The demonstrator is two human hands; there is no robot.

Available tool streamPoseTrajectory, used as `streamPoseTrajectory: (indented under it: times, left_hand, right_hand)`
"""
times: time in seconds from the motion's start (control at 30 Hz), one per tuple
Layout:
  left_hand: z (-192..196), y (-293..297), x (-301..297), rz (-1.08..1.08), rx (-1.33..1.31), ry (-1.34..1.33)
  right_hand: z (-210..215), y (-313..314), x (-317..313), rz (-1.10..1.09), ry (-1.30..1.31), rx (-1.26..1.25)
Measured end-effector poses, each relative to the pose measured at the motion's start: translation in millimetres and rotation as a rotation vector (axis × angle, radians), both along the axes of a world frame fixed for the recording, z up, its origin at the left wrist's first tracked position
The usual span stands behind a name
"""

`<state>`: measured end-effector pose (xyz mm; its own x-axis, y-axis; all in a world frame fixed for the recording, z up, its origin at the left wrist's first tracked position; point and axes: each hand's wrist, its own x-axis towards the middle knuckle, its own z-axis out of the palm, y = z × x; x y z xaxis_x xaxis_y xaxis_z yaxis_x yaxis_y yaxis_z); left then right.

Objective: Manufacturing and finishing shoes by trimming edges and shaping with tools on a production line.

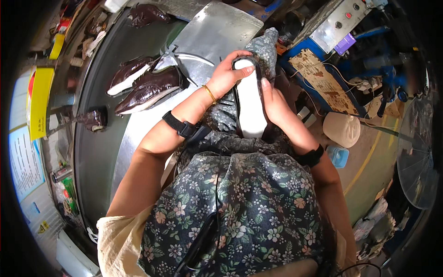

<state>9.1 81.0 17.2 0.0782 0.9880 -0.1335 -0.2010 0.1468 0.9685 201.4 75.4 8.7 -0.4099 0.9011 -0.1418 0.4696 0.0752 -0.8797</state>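
A dark shoe (250, 104) rests over my lap with its white underside facing up and its far end pointing away from me. My left hand (228, 74) grips the far end, thumb lying across the white underside near the dark rim. On the right side of the same shoe, my right hand (275, 101) holds the edge, its thumb up along the side and its other fingers hidden behind. Floral cloth covers my lap and forms a floral sleeve-like shape (264, 48) beyond the shoe.
Left of me, a dark belt (97, 161) carries glossy dark brown shoes (154, 90). A metal plate (221, 27) lies ahead, with curved metal strips (196, 58) near it. To the right are a control box (339, 25), a beige container (341, 129), a blue bin (338, 157) and a fan (419, 161).
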Motion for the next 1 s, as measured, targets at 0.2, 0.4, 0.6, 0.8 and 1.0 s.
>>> streamPoseTrajectory:
  times: [0.2, 0.4, 0.6, 0.8, 1.0]
  left_hand:
    - [5, 24, 7, 0.008, -0.039, 0.144]
    - [-15, 29, 7, -0.045, 0.027, 0.331]
    - [16, 32, -3, -0.023, -0.23, -0.495]
    - [20, 4, 4, 0.367, -0.329, 0.896]
    - [56, 9, -5, -0.127, 0.384, 1.923]
  right_hand:
    - [31, 17, -23, -0.014, -0.593, 0.738]
    - [5, 3, 39, 0.054, 0.384, -0.488]
    - [12, -9, 25, 0.015, 0.55, -0.44]
    - [18, -2, -24, -0.024, 0.187, -0.225]
    - [19, -9, -43, -0.048, 0.131, -0.115]
